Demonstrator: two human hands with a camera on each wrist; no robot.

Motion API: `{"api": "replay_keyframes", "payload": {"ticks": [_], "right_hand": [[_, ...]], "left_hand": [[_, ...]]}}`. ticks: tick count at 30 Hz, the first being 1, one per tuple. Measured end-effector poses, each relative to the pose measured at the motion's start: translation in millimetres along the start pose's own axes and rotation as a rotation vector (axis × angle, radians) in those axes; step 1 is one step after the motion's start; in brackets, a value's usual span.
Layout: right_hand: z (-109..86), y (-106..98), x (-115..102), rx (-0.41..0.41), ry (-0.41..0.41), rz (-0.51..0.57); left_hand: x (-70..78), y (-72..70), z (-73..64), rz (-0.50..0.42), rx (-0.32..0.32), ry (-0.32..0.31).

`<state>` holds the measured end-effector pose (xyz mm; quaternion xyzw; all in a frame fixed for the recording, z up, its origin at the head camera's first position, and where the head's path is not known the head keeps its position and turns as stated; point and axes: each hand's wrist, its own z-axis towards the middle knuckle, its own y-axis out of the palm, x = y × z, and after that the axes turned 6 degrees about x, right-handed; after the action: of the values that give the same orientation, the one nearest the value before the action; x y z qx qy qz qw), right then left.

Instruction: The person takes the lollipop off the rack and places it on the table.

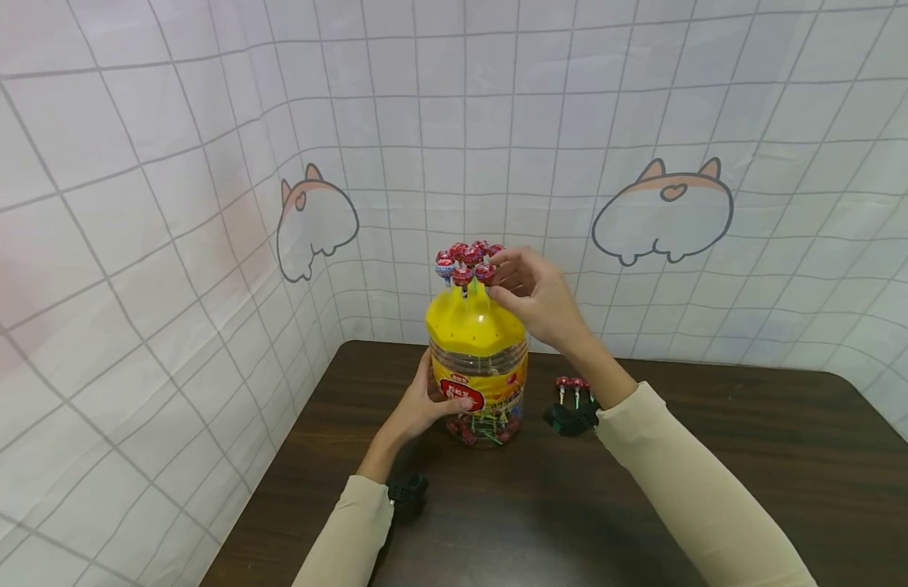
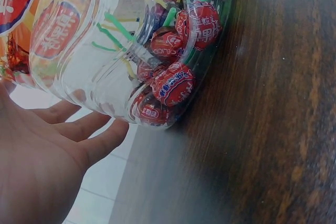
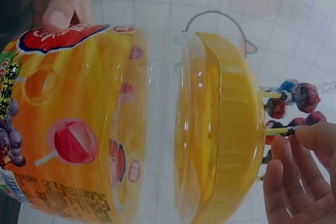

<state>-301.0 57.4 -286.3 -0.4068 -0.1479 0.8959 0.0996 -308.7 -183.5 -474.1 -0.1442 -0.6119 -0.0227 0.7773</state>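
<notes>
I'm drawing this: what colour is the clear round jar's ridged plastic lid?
The ridged lid is yellow, clearest in the right wrist view.

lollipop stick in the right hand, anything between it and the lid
Nothing visible: the stick runs from the right hand straight to the lid. Other lollipops stand beside it, not in between.

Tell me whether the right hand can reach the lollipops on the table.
Probably yes: nothing visible blocks the way to the loose lollipops right of the jar. The right hand would likely need to release the lollipop it pinches above the yellow lid first.
</notes>
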Motion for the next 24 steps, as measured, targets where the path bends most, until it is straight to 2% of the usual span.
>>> {"api": "replay_keyframes", "payload": {"ticks": [6,11,17,24], "right_hand": [[1.1,3.3,-0.5,0.0,-0.003,-0.012],[3.8,1.4,-4.8,0.021,-0.024,0.02],[5.7,-10.6,-14.7,0.06,-0.052,0.09],[-1.7,-26.4,-14.4,0.073,-0.059,0.16]], "left_hand": [[0.6,-0.7,-0.2,-0.005,-0.005,0.005],[1.9,-1.5,-0.6,0.002,-0.004,0.005],[1.5,-1.3,-1.2,0.008,-0.001,0.003],[1.0,-1.0,-1.6,0.01,0.003,0.002]]}}
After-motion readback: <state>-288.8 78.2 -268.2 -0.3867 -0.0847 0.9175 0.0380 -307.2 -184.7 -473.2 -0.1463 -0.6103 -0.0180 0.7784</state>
